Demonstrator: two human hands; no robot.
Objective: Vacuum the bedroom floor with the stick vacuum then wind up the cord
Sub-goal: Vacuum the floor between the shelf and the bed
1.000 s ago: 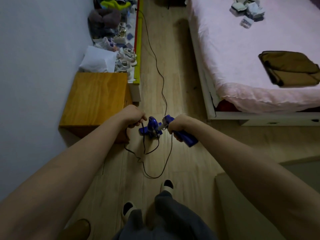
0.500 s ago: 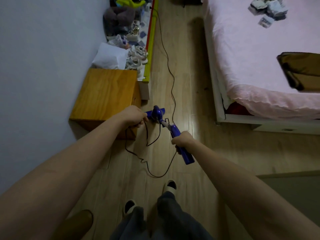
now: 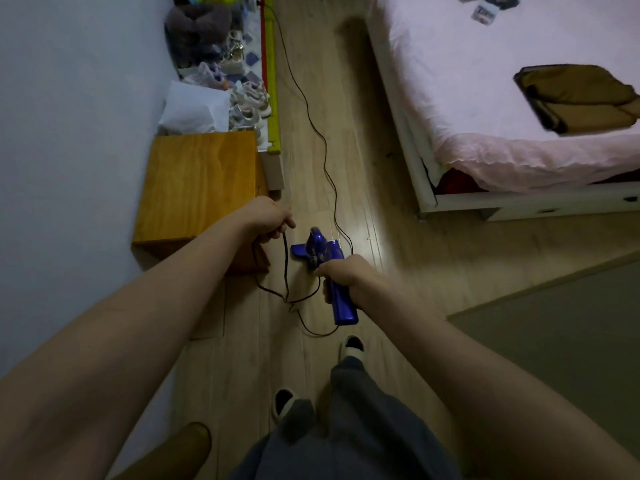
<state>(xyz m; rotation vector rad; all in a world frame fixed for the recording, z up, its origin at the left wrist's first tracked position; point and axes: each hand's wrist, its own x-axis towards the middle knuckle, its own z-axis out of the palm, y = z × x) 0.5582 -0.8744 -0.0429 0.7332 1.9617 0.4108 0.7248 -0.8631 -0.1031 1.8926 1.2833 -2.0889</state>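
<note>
While the blue stick vacuum point(image 3: 320, 250) is standing low over the wooden floor point(image 3: 381, 258) between the wooden box point(image 3: 199, 188) and the bed point(image 3: 485, 109), you are gripping its handle in your right hand point(image 3: 341, 275), fingers wrapped round it. Your left hand point(image 3: 270, 218) is pinching the black cord point(image 3: 323, 147), fingers curled on it just beside the vacuum's body. The cord is trailing away up the floor past the shoes point(image 3: 247, 102) and sagging in loose loops near your feet. Judging by this, you are working in the winding step; the next move is calling for you to gather those slack loops without snagging them underfoot.
</note>
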